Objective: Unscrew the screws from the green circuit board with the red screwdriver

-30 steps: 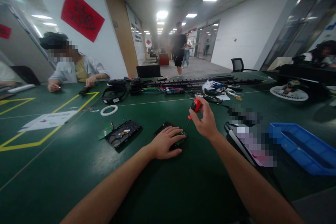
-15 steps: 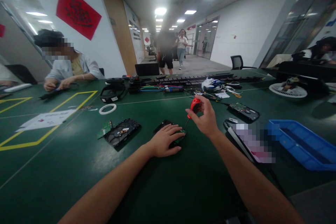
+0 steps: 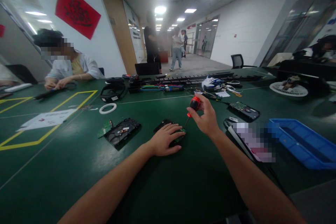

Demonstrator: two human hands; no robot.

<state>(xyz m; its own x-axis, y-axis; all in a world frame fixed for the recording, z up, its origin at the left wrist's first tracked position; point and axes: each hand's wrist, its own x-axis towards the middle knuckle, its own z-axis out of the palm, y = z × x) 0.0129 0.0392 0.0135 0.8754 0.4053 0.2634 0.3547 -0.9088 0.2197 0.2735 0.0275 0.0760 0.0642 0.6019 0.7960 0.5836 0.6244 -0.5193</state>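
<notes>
The right hand [image 3: 206, 115] pinches the red and black screwdriver [image 3: 194, 103] between thumb and fingers, with no gap left around the handle. The screwdriver leans, and its thin tip points down at the edge of the black drive [image 3: 162, 125]. I can't tell if the tip sits in a screw. If it leans too much, it may slip and scratch the green board [image 3: 181, 133] on the drive, or poke the left hand [image 3: 168, 140], because those fingers are so near.

The left hand lies flat on the drive, fingers a bit spread, not wrapped round it. The drive rests on the green table [image 3: 199, 182]. If the hand presses too softly, a hard twist could spin the drive. A tiny screw could roll away too, since the table looks smooth.
</notes>
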